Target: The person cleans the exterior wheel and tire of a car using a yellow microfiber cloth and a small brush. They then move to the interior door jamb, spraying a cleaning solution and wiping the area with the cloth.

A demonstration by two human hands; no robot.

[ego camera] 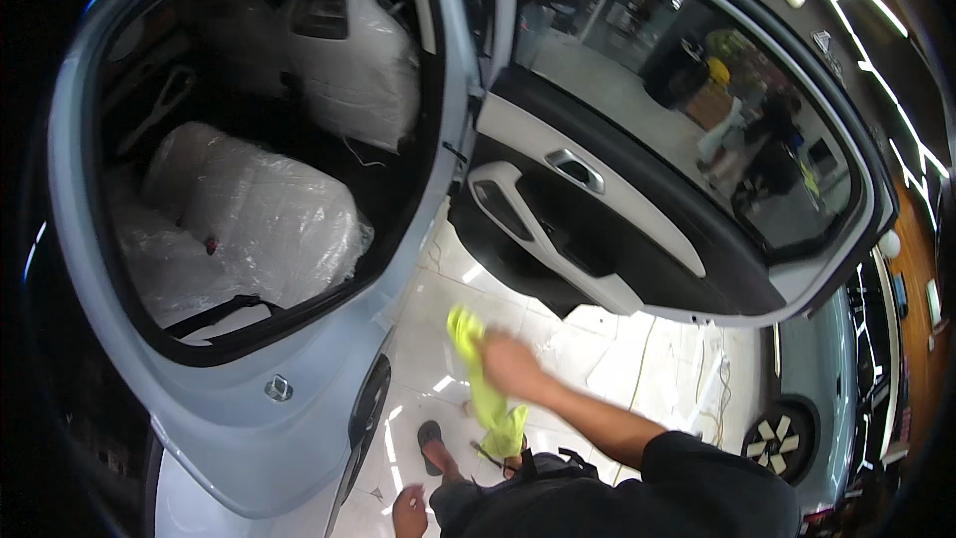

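My right hand (509, 365), blurred by motion, grips a yellow-green cloth (489, 405). One end of the cloth bunches above the fist and the rest hangs toward the floor. Low in the view is my left hand (409, 512), partly cut off by the frame; nothing shows in it, and its finger spread is unclear. To the left stands a light-blue car body (314, 359) with its doorway exposed. Its opened door (597, 187) extends above and right of my right hand, showing a dark and pale inner panel. The cloth appears apart from both car and door.
Plastic film covers the rear seat (254, 209) and front seat (358, 67). A door striker (278, 388) protrudes from the door frame. Cables (721, 403) lie on the glossy tiled floor (426, 351). Another car's wheel (777, 439) is at right. A person (773, 134) shows through the door glass.
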